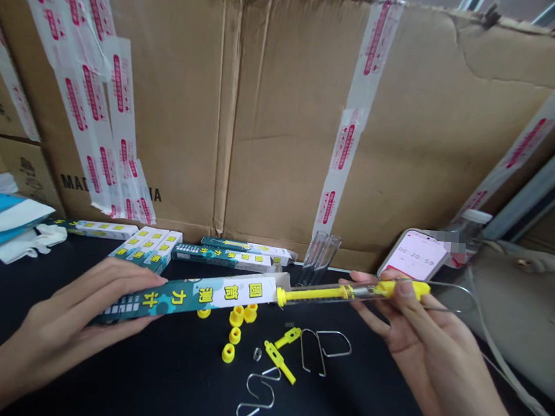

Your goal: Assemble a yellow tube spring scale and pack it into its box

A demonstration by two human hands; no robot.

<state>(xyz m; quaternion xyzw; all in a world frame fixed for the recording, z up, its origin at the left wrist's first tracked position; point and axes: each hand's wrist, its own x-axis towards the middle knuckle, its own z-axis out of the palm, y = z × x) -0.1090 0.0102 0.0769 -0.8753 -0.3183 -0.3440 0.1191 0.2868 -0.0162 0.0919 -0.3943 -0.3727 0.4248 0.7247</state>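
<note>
My left hand is closed around a long, narrow green-and-white box with yellow characters. In my right hand, thumb and fingers grip the yellow end of a clear tubular spring scale. A wire loop sticks out past my right fingers. The scale's other end lies at the open right end of the box; whether it is partly inside is hard to tell. Below the box lie several yellow caps, yellow plastic rods, S-shaped metal hooks and bent wire loops.
Several similar boxes lie at the back, against a large cardboard carton. Clear tubes stand near them. A phone showing a timer leans beside a clear bottle. White and blue packets lie at left.
</note>
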